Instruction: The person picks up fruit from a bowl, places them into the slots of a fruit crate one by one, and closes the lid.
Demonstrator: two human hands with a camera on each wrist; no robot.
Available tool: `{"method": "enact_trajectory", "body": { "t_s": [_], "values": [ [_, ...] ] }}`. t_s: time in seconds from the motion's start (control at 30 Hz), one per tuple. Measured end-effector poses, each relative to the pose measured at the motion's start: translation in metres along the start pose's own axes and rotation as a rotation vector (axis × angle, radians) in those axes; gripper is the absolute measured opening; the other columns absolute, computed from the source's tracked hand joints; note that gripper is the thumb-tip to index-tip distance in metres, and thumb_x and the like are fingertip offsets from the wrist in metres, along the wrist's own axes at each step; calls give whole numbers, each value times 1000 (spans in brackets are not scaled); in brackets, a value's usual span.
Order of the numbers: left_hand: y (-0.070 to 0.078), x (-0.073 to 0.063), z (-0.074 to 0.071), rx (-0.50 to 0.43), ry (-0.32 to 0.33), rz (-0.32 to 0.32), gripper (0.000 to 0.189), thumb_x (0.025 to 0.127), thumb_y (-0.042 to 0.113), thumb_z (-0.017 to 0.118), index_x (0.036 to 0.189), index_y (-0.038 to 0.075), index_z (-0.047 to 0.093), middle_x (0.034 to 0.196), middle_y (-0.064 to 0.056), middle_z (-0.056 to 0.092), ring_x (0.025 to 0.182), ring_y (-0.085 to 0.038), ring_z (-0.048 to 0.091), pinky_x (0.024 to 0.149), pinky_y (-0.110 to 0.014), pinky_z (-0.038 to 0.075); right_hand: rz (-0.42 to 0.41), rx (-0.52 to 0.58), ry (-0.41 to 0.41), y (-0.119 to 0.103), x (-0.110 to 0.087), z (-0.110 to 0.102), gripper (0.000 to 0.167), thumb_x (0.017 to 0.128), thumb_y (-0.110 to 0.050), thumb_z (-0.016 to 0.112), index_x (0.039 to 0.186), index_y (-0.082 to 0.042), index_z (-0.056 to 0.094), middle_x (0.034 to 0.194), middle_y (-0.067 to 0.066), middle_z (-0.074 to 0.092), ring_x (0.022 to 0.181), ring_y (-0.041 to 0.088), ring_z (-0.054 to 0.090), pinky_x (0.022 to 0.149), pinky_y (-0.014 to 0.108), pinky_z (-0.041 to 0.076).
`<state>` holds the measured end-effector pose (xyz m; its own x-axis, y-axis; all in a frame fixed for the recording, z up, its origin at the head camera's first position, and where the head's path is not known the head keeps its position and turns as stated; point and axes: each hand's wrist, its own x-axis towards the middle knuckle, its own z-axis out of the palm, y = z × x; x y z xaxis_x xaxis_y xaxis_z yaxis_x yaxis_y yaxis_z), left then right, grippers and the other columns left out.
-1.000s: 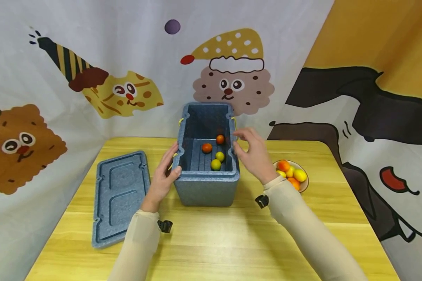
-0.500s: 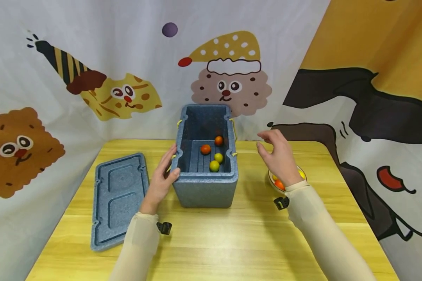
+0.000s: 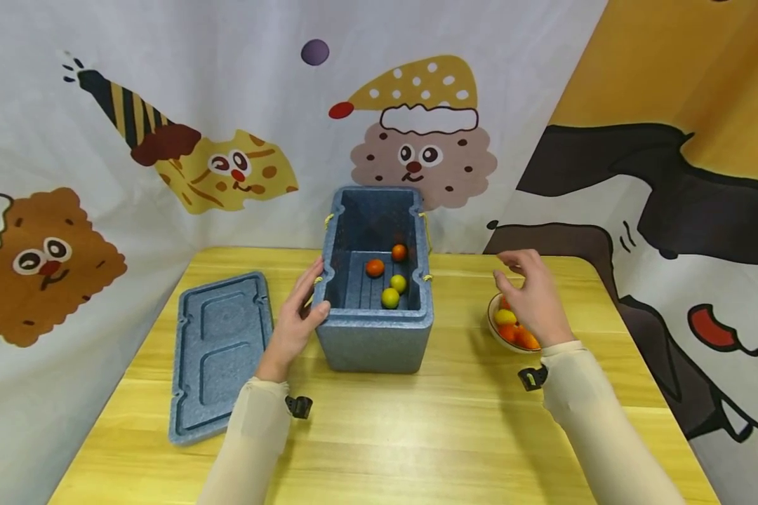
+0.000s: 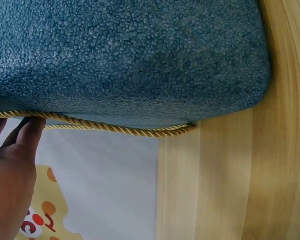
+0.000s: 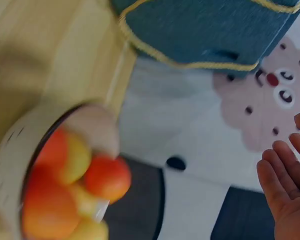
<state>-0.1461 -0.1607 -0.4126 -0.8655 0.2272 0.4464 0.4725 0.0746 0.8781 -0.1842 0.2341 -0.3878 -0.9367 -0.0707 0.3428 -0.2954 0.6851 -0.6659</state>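
Observation:
A blue-grey foam box (image 3: 373,344) stands lidless on the table with two orange fruits (image 3: 375,268) and two yellow-green fruits (image 3: 390,298) at its bottom. My left hand (image 3: 293,326) rests against the box's left side, its thumb at the near left corner of the rim. In the left wrist view, its fingertips touch the side beside the yellow rope (image 4: 140,132). My right hand (image 3: 537,298) hovers over a bowl (image 5: 10,155) of orange and yellow fruits (image 3: 507,330), fingers slightly bent and holding nothing. Part of the bowl is hidden behind that hand in the head view.
The box's lid (image 3: 221,351) lies on the wooden table (image 3: 379,449) to the left. Behind the table hangs a curtain (image 3: 240,56) with cartoon prints. A second yellow rope (image 5: 190,65) runs along the box's right side.
My right hand has moved from beside the box's right rim, rightward to above the fruit bowl. My left hand stays at the box's left side.

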Motion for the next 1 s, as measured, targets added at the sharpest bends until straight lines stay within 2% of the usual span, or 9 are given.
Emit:
{"method": "enact_trajectory", "body": {
  "t_s": [0.23, 0.47, 0.73, 1.0],
  "values": [
    [0, -2, 2, -14, 6, 24, 58, 98, 4, 55, 149, -10, 29, 157, -26, 20, 144, -32, 20, 113, -41, 23, 136, -80, -27, 30, -20, -20, 39, 100, -24, 57, 131, -1, 55, 130, 18, 50, 121, 42, 48, 98, 59, 38],
    [-1, -1, 2, -22, 6, 44, 58, 99, 5, 55, 148, -12, 29, 156, -28, 19, 144, -35, 20, 113, -35, 23, 180, -130, -36, 55, -32, -29, 38, 99, -20, 59, 129, 3, 55, 127, 23, 49, 117, 46, 48, 95, 61, 39],
    [-1, 0, 2, -18, 12, 43, 57, 98, 3, 54, 149, -11, 30, 156, -27, 21, 144, -33, 20, 113, -46, 20, 223, -146, -121, 76, -42, -28, 41, 97, -16, 62, 131, 5, 53, 128, 26, 47, 116, 47, 47, 94, 62, 39],
    [-5, -1, 2, -22, 17, 68, 57, 99, 5, 54, 148, -13, 30, 156, -29, 21, 144, -36, 20, 113, -35, 22, 246, -143, -158, 87, -52, -23, 42, 95, -16, 65, 130, 5, 54, 127, 27, 44, 115, 48, 45, 94, 64, 38]
  ]
}}
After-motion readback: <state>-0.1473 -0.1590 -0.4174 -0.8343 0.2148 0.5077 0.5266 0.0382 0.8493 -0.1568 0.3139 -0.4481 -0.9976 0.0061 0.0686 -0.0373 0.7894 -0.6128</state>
